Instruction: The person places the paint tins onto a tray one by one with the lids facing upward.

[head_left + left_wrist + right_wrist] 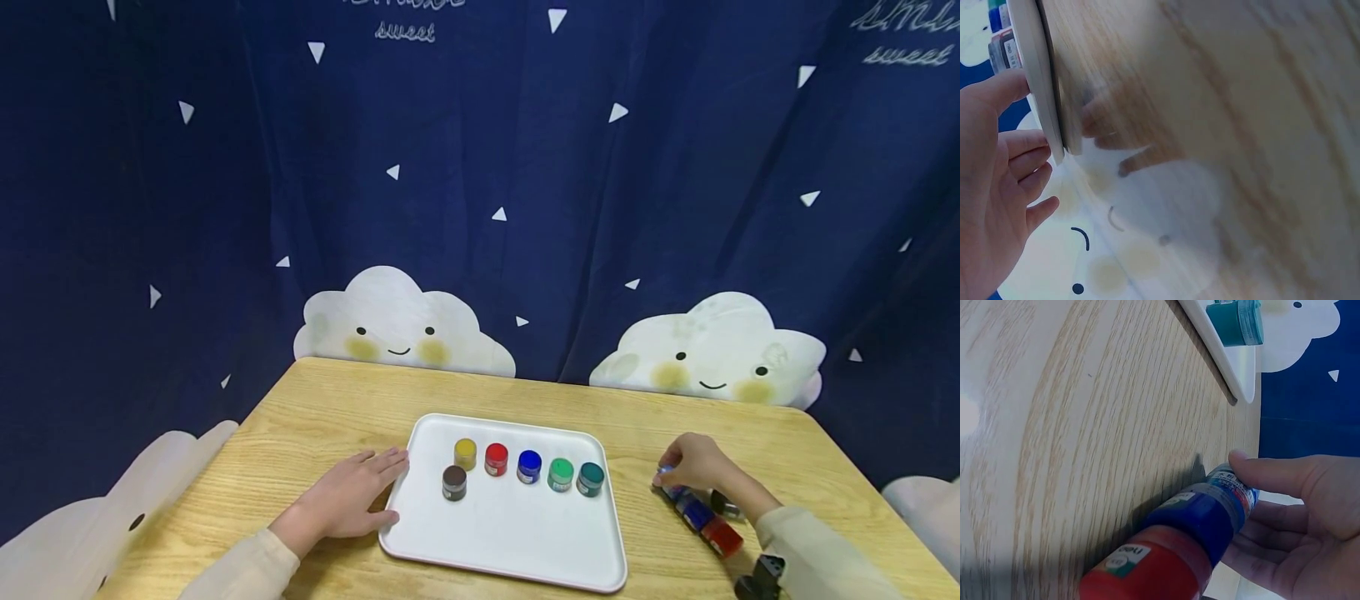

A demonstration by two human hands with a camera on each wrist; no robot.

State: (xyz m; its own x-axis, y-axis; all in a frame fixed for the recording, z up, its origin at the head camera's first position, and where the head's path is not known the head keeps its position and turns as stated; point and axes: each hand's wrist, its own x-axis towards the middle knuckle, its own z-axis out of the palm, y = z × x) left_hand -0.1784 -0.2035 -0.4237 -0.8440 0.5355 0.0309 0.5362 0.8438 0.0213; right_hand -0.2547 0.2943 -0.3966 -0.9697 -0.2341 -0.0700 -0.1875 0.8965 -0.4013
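My left hand rests at the left side of a white tray, its fingertips and thumb touching the rim. On the tray, a back row of paint jars runs yellow, red, blue, light green and teal. A dark brown jar stands in front of the yellow one. Right of the tray, my right hand pinches a small jar with a colourful label between thumb and fingers. Lined up against it are a blue jar and a red jar.
A dark jar sits beside the row of jars, partly behind the right forearm. Below it, a black device is by the right sleeve. The wooden table ends at a dark blue curtain with white clouds.
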